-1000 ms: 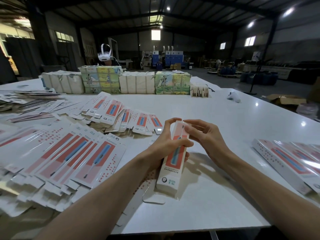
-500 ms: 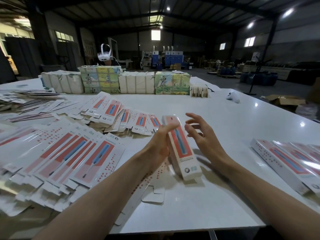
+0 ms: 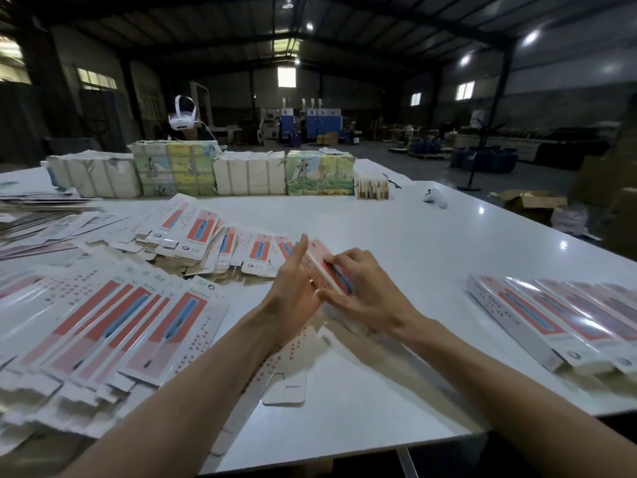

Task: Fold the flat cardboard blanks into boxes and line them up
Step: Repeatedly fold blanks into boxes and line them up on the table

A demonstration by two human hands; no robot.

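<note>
Nearest, one flat blank (image 3: 284,377) lies on the white bench (image 3: 396,229) under the forearms; just past it, mid-bench, the box (image 3: 319,269) sits tilted btwn both hands. L hand (image 3: 293,294) has fingers straight and pressed together, flat vs the box's left side; R hand (image 3: 367,294) has fingers curled over its printed top, gripping it. Fanned blanks (image 3: 103,326) lie left, finished boxes (image 3: 551,319) in a row right, a 2nd blank pile (image 3: 203,236) beyond, wrapped bundles (image 3: 248,174) at the far edge.

Head-worn, facing forward-down, near table (image 3: 379,219)
</note>
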